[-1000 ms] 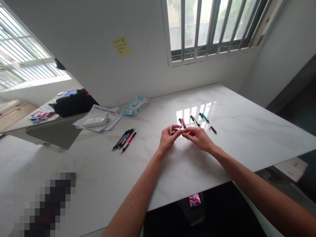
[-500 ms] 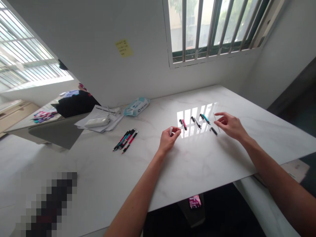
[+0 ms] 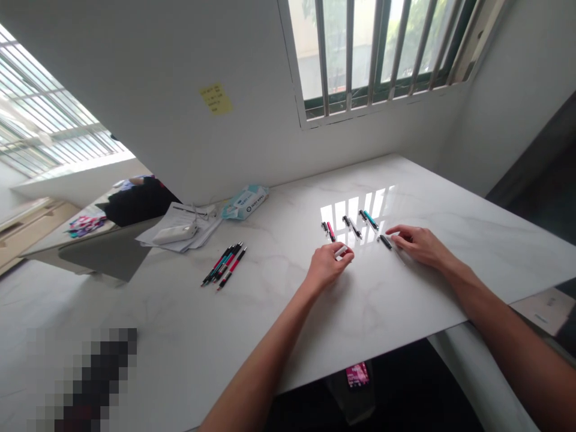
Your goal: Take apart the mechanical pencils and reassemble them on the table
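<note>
My left hand point(image 3: 327, 268) rests on the white marble table point(image 3: 252, 318) with its fingers pinched round a short white pen barrel point(image 3: 341, 251). My right hand point(image 3: 416, 245) lies to the right, its fingers curled low over the tabletop beside a black pen part point(image 3: 385, 242); a thin white piece shows at its fingertips. Just beyond both hands lie pairs of pen parts: pink and black point(image 3: 328, 230), black and grey point(image 3: 351, 225), teal and black point(image 3: 368, 218).
A bundle of several whole pens point(image 3: 224, 264) lies to the left. Further back are a pack of wipes point(image 3: 245, 201), papers with a white device point(image 3: 176, 226) and a dark bag point(image 3: 139, 200). A barred window point(image 3: 373, 48) is ahead. The table's edge runs near me.
My hands were together at the table's middle, then parted. My right hand swung right and came down by the black pen part. My left hand shifted right, still holding the white barrel.
</note>
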Action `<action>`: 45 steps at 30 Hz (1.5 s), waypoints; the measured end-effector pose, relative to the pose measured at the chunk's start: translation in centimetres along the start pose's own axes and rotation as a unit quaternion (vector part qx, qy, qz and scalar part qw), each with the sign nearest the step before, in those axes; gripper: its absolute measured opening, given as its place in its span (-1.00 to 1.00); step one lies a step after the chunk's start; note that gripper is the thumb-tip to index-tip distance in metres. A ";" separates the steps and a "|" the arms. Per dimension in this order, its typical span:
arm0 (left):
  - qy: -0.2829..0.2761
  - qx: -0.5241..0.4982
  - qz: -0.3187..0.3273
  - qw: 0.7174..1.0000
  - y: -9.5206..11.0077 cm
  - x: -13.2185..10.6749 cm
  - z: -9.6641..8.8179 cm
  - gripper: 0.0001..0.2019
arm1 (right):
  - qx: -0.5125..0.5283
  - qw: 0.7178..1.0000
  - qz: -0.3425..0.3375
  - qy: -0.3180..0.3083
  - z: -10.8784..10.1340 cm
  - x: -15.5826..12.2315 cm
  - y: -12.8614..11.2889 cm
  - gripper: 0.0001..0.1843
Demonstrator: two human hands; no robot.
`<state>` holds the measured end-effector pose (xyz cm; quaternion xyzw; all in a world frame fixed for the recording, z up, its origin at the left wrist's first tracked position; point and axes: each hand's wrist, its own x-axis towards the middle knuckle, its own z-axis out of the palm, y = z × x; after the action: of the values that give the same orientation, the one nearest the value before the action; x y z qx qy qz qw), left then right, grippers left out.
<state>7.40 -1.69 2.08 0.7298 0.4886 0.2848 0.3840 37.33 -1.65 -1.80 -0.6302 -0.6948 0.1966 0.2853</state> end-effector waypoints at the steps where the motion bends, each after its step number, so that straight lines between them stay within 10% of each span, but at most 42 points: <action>1: 0.001 0.007 -0.001 1.000 0.5 0.6 0.8 -0.88 | -0.004 1.000 0.001 0.007 0.1 0.1 0.0 -0.62; 9: 0.038 0.104 -0.039 0.993 2.7 4.9 6.4 -0.85 | -0.004 0.999 0.003 0.037 0.7 0.3 -0.1 -0.67; 45: 0.001 0.267 0.015 0.964 2.9 4.3 7.8 -0.71 | -0.032 0.999 0.000 0.008 -0.2 0.1 -0.6 -0.80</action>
<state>16.54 -0.57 0.48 0.8131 0.5360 0.1502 0.1706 36.99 -1.62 -1.22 -0.6406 -0.6985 0.1691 0.2704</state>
